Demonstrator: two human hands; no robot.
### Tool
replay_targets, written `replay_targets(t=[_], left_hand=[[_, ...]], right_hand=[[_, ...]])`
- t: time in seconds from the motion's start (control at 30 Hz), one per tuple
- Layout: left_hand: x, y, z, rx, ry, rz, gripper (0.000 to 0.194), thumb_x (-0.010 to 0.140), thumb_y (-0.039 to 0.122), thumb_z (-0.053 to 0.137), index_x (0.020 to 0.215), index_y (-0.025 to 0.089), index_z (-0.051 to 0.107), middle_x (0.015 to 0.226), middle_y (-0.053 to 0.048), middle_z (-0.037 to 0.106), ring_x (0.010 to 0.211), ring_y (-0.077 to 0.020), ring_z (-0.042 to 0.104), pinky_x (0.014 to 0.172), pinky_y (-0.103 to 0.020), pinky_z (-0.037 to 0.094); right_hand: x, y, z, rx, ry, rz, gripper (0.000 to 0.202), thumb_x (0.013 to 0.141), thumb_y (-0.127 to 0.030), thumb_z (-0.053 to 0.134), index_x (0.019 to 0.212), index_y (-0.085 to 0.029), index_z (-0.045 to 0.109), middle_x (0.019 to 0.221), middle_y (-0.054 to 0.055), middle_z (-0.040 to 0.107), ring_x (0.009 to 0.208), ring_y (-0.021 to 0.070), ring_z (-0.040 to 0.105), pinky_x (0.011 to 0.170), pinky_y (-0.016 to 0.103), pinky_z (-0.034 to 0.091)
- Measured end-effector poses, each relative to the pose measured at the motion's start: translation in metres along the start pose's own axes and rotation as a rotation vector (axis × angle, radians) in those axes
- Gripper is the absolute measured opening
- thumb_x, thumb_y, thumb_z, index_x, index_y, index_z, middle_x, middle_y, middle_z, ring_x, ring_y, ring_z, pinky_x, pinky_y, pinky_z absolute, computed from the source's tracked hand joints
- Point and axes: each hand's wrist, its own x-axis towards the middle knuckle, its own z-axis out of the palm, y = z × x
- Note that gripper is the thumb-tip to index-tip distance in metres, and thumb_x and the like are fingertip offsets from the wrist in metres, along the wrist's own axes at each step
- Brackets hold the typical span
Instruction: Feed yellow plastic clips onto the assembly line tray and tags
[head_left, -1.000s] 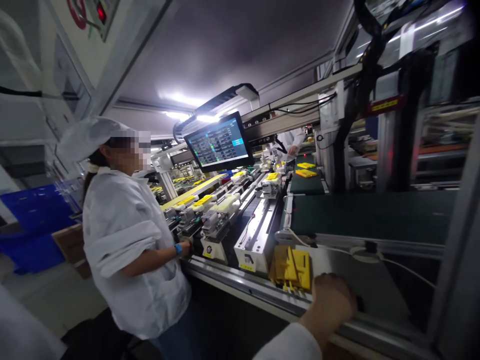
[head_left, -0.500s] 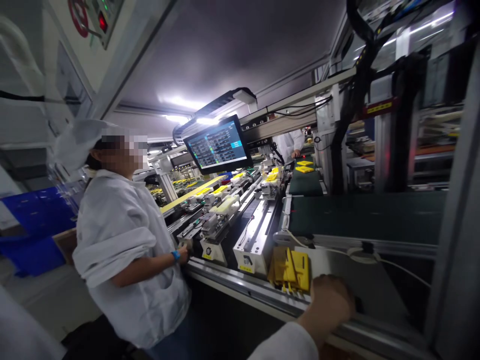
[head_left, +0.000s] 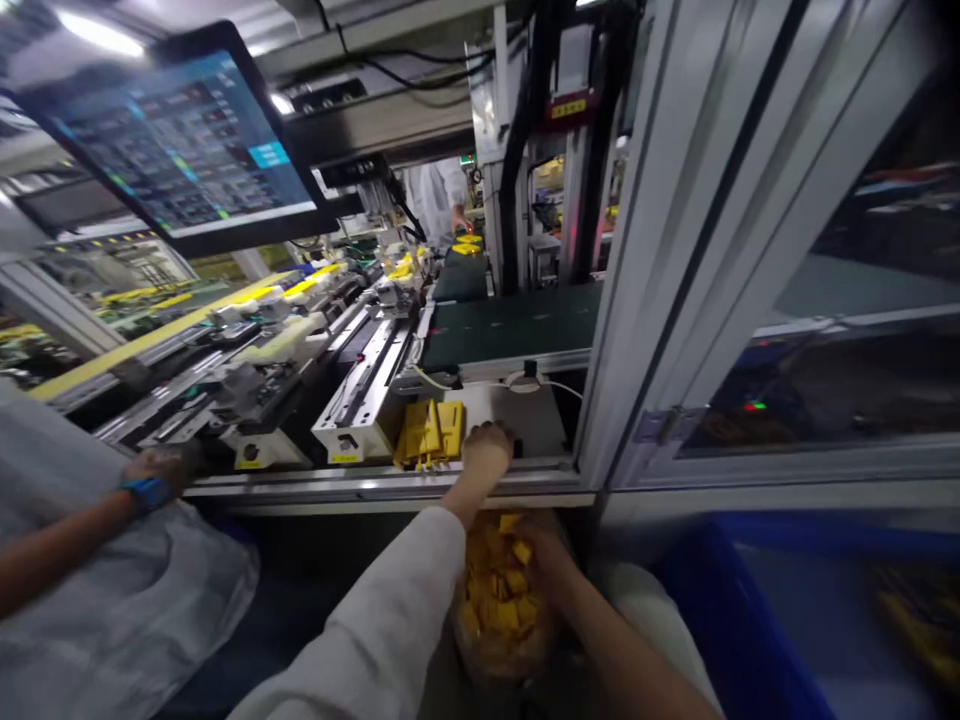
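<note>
My left hand (head_left: 487,455) rests on the grey metal plate (head_left: 532,415) at the machine's front edge. Its fingers are curled in, and whatever they hold, if anything, is hidden. Just left of it lie several flat yellow plastic parts (head_left: 431,430), partly overlapping. Below the ledge, my right hand (head_left: 546,555) reaches into a container (head_left: 499,660), a clear bag or tub, filled with small yellow pieces (head_left: 499,600). Thumb and fingers close around a small yellow piece (head_left: 521,550) near the top; the image is blurred there.
A co-worker's hand with a blue wristband (head_left: 150,490) is at the machine edge on the left. A monitor (head_left: 180,150) hangs above the rails. A metal post (head_left: 637,240) stands right, a blue bin (head_left: 750,600) below it. A green conveyor (head_left: 517,325) runs behind the plate.
The view has swung right and down. My left hand stays on the plate beside the yellow parts. My right hand and the container of small yellow pieces have come into view.
</note>
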Motion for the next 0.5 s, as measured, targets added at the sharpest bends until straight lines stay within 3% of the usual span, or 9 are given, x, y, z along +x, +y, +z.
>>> replay_targets(t=[0.13,0.27,0.4,0.5], left_hand=[[0.0,0.002,-0.001,0.008,0.025,-0.02,0.04,0.101,0.039,0.039,0.109,0.015,0.07,0.107,-0.015,0.072,0.104,-0.0275,0.068,0.085,-0.035,0.053],[0.0,0.002,-0.002,0.011,0.028,-0.029,0.037,0.1,0.037,0.041,0.108,0.017,0.071,0.107,-0.013,0.074,0.103,-0.0258,0.069,0.085,-0.033,0.053],[0.001,0.002,0.0,-0.003,0.027,-0.028,0.037,0.1,0.037,0.041,0.107,0.018,0.072,0.107,-0.013,0.074,0.103,-0.0255,0.069,0.086,-0.033,0.053],[0.001,0.003,0.0,-0.013,0.026,-0.028,0.037,0.1,0.035,0.04,0.106,0.017,0.072,0.106,-0.014,0.074,0.102,-0.0263,0.069,0.085,-0.034,0.053]], right_hand=[[0.007,-0.003,-0.004,0.069,-0.058,0.066,0.024,0.062,-0.034,0.066,0.082,-0.022,0.062,0.074,0.0,0.068,0.066,0.0181,0.065,0.05,0.027,0.05],[0.005,-0.002,-0.006,-0.002,-0.063,0.007,0.028,0.068,-0.046,0.071,0.08,-0.024,0.059,0.073,-0.003,0.063,0.066,0.0165,0.062,0.056,0.029,0.051],[0.011,0.002,-0.009,-0.28,-0.023,-0.122,0.032,0.076,-0.055,0.062,0.078,-0.024,0.058,0.06,-0.005,0.055,0.056,0.0136,0.053,0.057,0.028,0.046],[0.012,0.004,-0.014,-0.629,-0.053,-0.212,0.031,0.076,-0.053,0.062,0.082,-0.023,0.065,0.069,0.0,0.066,0.067,0.0173,0.06,0.068,0.031,0.048]])
